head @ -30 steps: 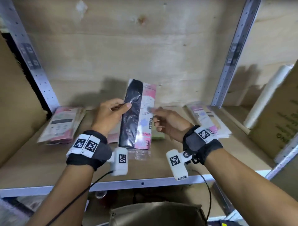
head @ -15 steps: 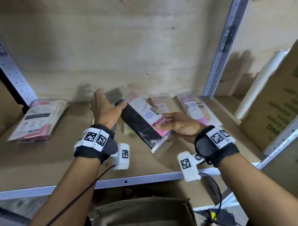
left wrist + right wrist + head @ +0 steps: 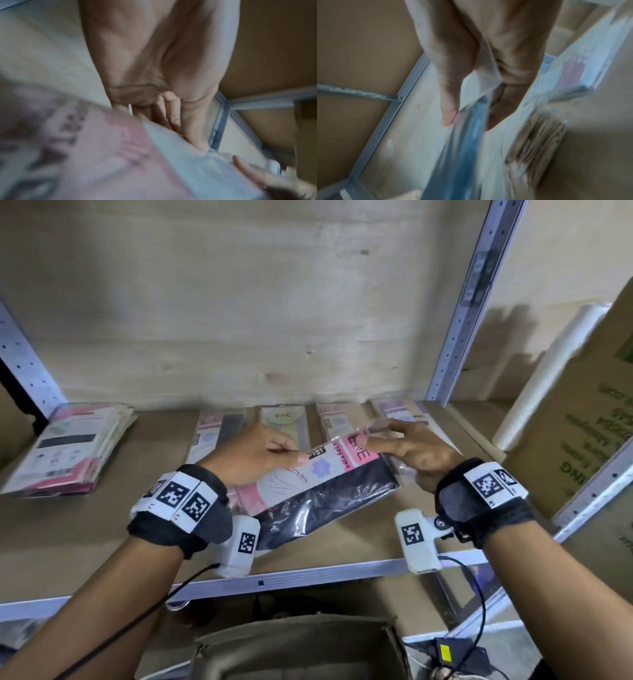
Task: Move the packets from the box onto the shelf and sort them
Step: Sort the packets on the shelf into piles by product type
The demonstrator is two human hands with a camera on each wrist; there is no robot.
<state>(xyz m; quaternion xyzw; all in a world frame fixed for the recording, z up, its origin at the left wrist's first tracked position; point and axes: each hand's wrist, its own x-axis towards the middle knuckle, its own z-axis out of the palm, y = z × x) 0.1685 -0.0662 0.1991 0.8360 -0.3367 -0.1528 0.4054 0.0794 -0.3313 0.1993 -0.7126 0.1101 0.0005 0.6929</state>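
Observation:
A stocking packet (image 3: 329,484) with a pink and white card and black contents is held slanted above the shelf board (image 3: 85,529). My left hand (image 3: 253,457) grips its left long edge, thumb on top. My right hand (image 3: 404,446) pinches the clear top flap at the pink end. In the left wrist view the packet (image 3: 106,155) is a blurred pink and white sheet under my fingers (image 3: 173,112). In the right wrist view the thumb (image 3: 448,108) and fingers pinch the clear plastic (image 3: 477,86). Several packets (image 3: 284,422) lie in a row at the back of the shelf.
A stack of pink packets (image 3: 72,446) lies at the left of the shelf. A grey upright (image 3: 462,302) bounds the bay on the right; beyond it stand a white roll (image 3: 548,381) and a cardboard box (image 3: 589,419). An open brown box (image 3: 298,648) sits below the shelf edge.
The packet has been turned from upright to a slant with its pink end to the right. My right hand has shifted from its side to the top flap. The head view dropped and moved closer.

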